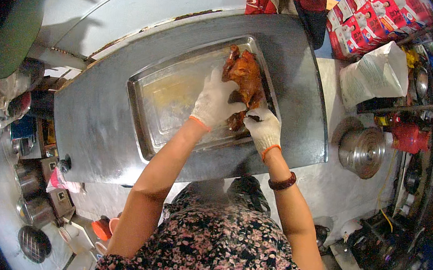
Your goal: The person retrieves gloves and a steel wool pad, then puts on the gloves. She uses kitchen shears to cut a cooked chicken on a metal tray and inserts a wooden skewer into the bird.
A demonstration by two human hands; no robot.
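Note:
A glossy reddish-brown roast bird lies lengthwise along the right side of a shallow rectangular metal tray. My left hand, in a white knit glove with an orange cuff, grips the bird's left side, its thumb reaching toward the near end. At that near end, the fingers of my right hand, gloved the same way, are drawn together against the bird. A small dark patch shows between them; whether it is a held object or a gap is unclear. A thin yellowish film of liquid covers part of the tray floor.
The tray rests on a grey metal tabletop beside a pale wall panel. A lidded steel pot stands on the floor at right. Beyond it are a white paper bag, red printed packages and crowded shelving. Steel pots stand at lower left.

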